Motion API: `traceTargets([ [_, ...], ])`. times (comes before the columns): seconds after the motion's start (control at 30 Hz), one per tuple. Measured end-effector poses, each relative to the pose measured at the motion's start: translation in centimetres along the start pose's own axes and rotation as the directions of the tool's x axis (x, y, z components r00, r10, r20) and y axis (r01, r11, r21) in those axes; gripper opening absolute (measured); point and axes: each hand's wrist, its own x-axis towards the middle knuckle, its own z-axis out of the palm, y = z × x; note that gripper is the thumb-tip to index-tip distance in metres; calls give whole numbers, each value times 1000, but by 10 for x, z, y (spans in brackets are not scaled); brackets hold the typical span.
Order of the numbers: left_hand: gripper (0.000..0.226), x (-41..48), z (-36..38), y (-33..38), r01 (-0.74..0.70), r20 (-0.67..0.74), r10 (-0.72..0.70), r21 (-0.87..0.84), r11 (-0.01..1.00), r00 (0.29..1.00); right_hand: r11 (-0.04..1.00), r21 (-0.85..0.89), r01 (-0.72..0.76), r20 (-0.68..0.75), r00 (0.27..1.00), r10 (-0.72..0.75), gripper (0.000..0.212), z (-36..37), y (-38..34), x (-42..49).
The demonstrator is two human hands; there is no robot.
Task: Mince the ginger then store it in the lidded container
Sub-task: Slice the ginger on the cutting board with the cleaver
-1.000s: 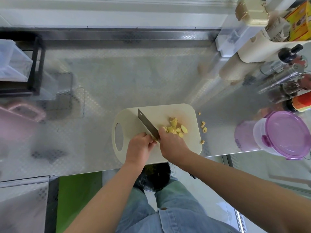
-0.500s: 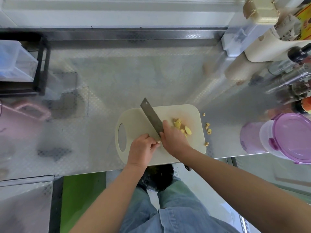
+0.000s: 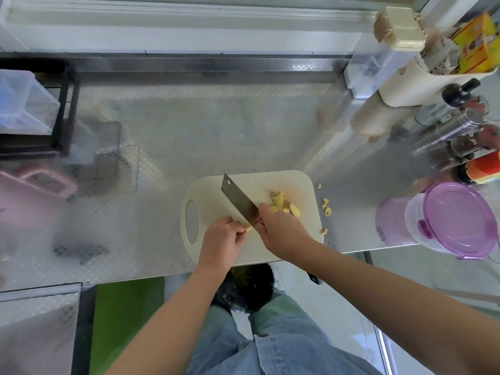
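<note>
Between left hand [image 3: 221, 238] and right hand [image 3: 281, 231]: knife [image 3: 238, 202], blade slanting away to the left, over cutting board [image 3: 209, 192] lying under both hands on counter [image 3: 216, 136]. At left fingertips [image 3: 240, 231], beside blade: ginger piece [image 3: 247, 228]. Just beyond right hand, on board: cut ginger [image 3: 280, 203]. Right of that, off board, on counter: stray bits [image 3: 326, 208]. Well right of right hand, at counter's near edge: lidded container [image 3: 457, 220].

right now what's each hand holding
Left hand: pinches a small ginger piece.
Right hand: grips the knife.
</note>
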Motion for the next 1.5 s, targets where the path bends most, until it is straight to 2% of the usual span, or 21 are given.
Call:
traceTargets([
  [0.27,17,1,-1,0,20,19,-20,4,1000,1000,998,-56,8,52,999,-5,17,-4,0,-6],
  [0.47,20,2,-2,0,3,18,-3,1,1000,1000,1000,-22,5,20,1000,-4,15,-1,1,-3],
  [0.93,21,2,-5,1,-39,16,39,6,999,999,995,-97,23,50,999,-18,28,-1,-6,-7],
  [1.5,18,3,0,-6,-69,33,70,-47,997,997,997,-81,-8,68,998,13,27,23,-8,6],
])
